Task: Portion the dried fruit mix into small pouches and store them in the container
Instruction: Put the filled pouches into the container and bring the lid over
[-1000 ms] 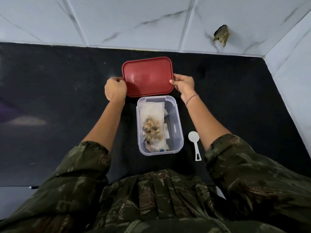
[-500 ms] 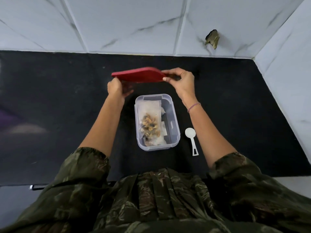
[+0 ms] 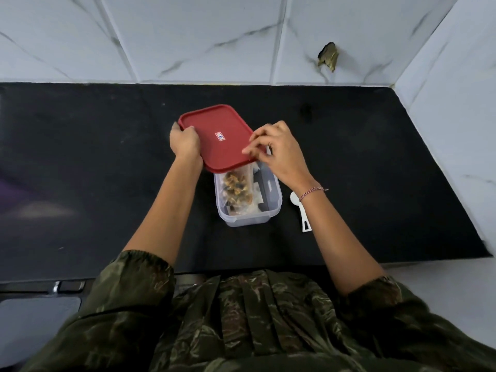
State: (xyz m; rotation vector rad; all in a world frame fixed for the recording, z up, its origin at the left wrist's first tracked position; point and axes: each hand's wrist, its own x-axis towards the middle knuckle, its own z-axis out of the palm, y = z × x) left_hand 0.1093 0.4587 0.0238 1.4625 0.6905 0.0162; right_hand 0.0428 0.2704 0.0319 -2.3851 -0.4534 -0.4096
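Note:
A clear plastic container (image 3: 271,213) stands on the black counter (image 3: 94,170), with clear pouches of dried fruit mix (image 3: 236,190) lying inside. A red lid (image 3: 217,135) with a small sticker hangs tilted over the container's far end and hides that part. My left hand (image 3: 185,142) grips the lid's left edge. My right hand (image 3: 279,151) pinches the lid's right edge with curled fingers.
A white plastic scoop (image 3: 303,216) lies on the counter right of the container, partly under my right wrist. White marble-look tiles form the back wall and a side wall at the right. A hole (image 3: 328,59) breaks the back wall.
The lid lay flat on the counter behind the container, then was lifted and turned over. It now faces sticker side up and has come toward me, over the container's far end.

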